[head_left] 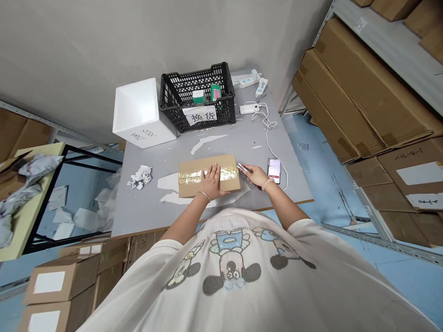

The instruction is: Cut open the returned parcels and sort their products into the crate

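Note:
A flat cardboard parcel [192, 185] lies on the grey table [148, 212], with clear tape across its middle. My left hand [211, 181] rests flat on top of the parcel, fingers spread. My right hand [258, 175] sits just beyond the parcel's right end, its fingers closed around a slim red-and-silver tool [244, 169], possibly a box cutter. The tool's tip points at the parcel's edge, and its lower part is hidden in my fingers. A smartphone [274, 170] with a white cable lies close to the right of that hand.
A black plastic crate [197, 97] labelled 换货 and a white foam box [143, 113] stand at the table's far end. Crumpled white paper [140, 177] lies left of the parcel. Cardboard cartons fill shelves at right; more cartons stand at lower left.

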Motion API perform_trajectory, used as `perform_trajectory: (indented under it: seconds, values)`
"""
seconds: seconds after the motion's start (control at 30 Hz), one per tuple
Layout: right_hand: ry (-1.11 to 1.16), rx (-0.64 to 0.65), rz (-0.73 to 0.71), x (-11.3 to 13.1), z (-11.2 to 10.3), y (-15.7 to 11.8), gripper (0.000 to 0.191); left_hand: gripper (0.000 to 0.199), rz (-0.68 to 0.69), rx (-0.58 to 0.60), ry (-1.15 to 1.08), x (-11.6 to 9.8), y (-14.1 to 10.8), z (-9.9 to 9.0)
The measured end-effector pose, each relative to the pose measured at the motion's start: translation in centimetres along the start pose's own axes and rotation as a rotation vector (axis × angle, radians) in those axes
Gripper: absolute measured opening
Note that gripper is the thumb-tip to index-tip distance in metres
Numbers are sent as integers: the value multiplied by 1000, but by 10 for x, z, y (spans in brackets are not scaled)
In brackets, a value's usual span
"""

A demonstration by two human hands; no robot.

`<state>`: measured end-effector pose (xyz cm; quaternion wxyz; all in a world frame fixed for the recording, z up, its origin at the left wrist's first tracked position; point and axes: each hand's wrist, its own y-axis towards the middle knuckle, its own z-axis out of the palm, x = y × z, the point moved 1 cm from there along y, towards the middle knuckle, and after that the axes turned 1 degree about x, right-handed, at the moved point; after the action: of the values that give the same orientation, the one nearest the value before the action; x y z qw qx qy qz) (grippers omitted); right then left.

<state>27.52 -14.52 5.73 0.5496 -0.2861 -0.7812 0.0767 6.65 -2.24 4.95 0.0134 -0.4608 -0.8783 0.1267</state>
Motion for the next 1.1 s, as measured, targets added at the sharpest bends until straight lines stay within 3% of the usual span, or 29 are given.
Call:
perform_trajectory:
  seconds: [0.47, 0.8, 1.0, 1.1]
  values:
    - [100, -5, 1, -12, 12, -34, 41, 122, 8, -3, 0, 0, 2, -1]
    - [61, -10, 17, -29, 23, -43, 44, 120, 5, -4, 2, -2, 0, -2]
    - [-22, 3, -25, -36, 17, -54, 44, 122, 3, -9, -18, 0, 2, -2]
    - [23, -52, -6, -37, 11, -49, 43, 124, 18, -18, -36, 2, 3, 0]
